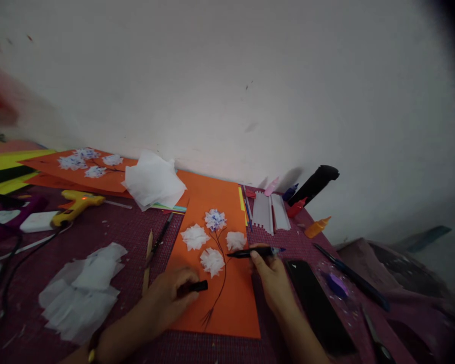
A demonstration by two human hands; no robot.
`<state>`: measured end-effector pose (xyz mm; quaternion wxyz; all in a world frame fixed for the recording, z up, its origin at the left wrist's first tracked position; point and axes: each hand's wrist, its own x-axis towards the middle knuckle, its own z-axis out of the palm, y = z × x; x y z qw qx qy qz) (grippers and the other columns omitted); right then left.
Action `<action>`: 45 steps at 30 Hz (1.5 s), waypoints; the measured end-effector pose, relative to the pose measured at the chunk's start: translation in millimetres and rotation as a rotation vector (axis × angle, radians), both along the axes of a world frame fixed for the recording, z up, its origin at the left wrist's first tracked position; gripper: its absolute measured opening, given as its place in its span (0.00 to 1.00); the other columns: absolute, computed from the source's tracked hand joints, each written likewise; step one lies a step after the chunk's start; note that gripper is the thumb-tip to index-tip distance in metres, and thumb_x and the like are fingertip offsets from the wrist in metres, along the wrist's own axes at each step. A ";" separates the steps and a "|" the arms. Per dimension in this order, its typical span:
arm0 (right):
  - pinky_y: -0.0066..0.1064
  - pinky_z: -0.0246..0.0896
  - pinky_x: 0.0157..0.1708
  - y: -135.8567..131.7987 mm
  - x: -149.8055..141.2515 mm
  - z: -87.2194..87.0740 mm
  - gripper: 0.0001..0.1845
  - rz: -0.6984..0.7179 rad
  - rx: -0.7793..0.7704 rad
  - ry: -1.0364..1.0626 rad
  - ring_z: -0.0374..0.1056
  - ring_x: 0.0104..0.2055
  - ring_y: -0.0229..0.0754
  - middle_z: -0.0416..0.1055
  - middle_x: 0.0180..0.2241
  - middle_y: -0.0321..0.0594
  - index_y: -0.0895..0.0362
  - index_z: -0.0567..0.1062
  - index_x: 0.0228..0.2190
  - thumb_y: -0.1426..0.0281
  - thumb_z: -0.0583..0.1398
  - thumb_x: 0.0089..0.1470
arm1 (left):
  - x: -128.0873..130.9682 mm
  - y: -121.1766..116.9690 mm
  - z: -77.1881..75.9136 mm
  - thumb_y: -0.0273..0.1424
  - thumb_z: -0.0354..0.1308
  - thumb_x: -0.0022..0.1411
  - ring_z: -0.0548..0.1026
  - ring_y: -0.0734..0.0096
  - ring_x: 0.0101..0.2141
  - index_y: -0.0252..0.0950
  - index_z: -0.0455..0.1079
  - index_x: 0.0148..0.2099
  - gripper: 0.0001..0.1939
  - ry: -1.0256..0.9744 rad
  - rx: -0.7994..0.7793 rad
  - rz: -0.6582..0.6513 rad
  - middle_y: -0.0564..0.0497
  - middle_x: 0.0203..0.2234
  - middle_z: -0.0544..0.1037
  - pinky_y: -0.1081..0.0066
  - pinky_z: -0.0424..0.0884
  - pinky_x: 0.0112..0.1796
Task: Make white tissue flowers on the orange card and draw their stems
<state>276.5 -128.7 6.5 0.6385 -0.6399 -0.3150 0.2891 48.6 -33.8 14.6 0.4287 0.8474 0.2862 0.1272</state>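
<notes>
An orange paper sheet lies on the maroon mat with several white tissue flowers and thin drawn stems on it. My right hand is closed on a black marker that lies level, its blue tip pointing right, just beside the right-hand flower. My left hand rests on the sheet's lower left and pinches a small black marker cap.
A black phone lies right of the sheet. Tissue pieces, a yellow glue gun, a white tissue stack, glue bottles, pens and another flowered orange sheet lie around. A white wall stands behind.
</notes>
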 end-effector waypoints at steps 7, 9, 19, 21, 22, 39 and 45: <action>0.27 0.56 0.22 2.7 -0.1 -4.6 0.12 -0.048 -0.020 -0.032 0.59 0.22 0.36 0.63 0.21 0.32 0.56 0.71 0.30 0.60 0.61 0.49 | 0.2 1.5 -5.3 0.25 0.50 0.51 0.69 0.71 0.30 0.35 0.68 0.33 0.08 -0.025 0.041 -0.030 0.52 0.29 0.74 0.72 0.63 0.33; 0.27 0.57 0.22 2.6 -1.7 -3.9 0.12 -0.042 -0.006 -0.036 0.59 0.22 0.36 0.64 0.22 0.33 0.56 0.71 0.31 0.61 0.61 0.49 | -0.2 1.9 -8.1 0.25 0.50 0.51 0.69 0.71 0.30 0.35 0.68 0.33 0.08 -0.036 0.035 -0.029 0.52 0.29 0.74 0.72 0.63 0.33; 0.28 0.59 0.26 2.6 -3.6 -1.6 0.11 -0.042 0.004 -0.127 0.64 0.27 0.39 0.70 0.28 0.37 0.57 0.71 0.32 0.63 0.61 0.48 | -0.1 1.7 -9.1 0.26 0.51 0.53 0.70 0.72 0.30 0.36 0.69 0.34 0.06 -0.094 -0.003 -0.028 0.53 0.28 0.73 0.73 0.65 0.34; 0.29 0.60 0.28 4.1 -4.6 -1.0 0.10 -0.037 0.016 -0.142 0.66 0.30 0.40 0.71 0.30 0.39 0.57 0.71 0.32 0.64 0.61 0.48 | 0.2 1.8 -8.3 0.27 0.51 0.54 0.70 0.72 0.30 0.36 0.69 0.33 0.06 -0.104 -0.002 -0.033 0.53 0.28 0.73 0.73 0.66 0.34; 0.29 0.61 0.29 4.8 -5.3 -0.6 0.10 -0.033 0.023 -0.145 0.66 0.30 0.40 0.71 0.30 0.39 0.56 0.71 0.32 0.65 0.61 0.48 | 0.4 1.9 -8.2 0.27 0.51 0.54 0.70 0.72 0.30 0.36 0.69 0.33 0.06 -0.104 0.002 -0.037 0.53 0.28 0.73 0.73 0.66 0.34; 0.29 0.59 0.22 6.1 -3.7 2.0 0.11 -0.155 -0.045 -0.152 0.65 0.24 0.40 0.70 0.22 0.37 0.57 0.71 0.27 0.62 0.62 0.45 | 0.2 2.6 -10.5 0.26 0.49 0.54 0.69 0.71 0.30 0.36 0.68 0.34 0.07 -0.020 0.029 -0.049 0.53 0.29 0.74 0.72 0.65 0.33; 0.29 0.60 0.22 7.9 -2.4 1.0 0.12 -0.146 -0.081 -0.225 0.66 0.25 0.41 0.70 0.23 0.38 0.59 0.72 0.28 0.61 0.61 0.47 | -2.1 2.5 -10.3 0.26 0.49 0.56 0.69 0.71 0.32 0.36 0.68 0.36 0.07 -0.013 -0.010 -0.058 0.52 0.31 0.73 0.72 0.63 0.34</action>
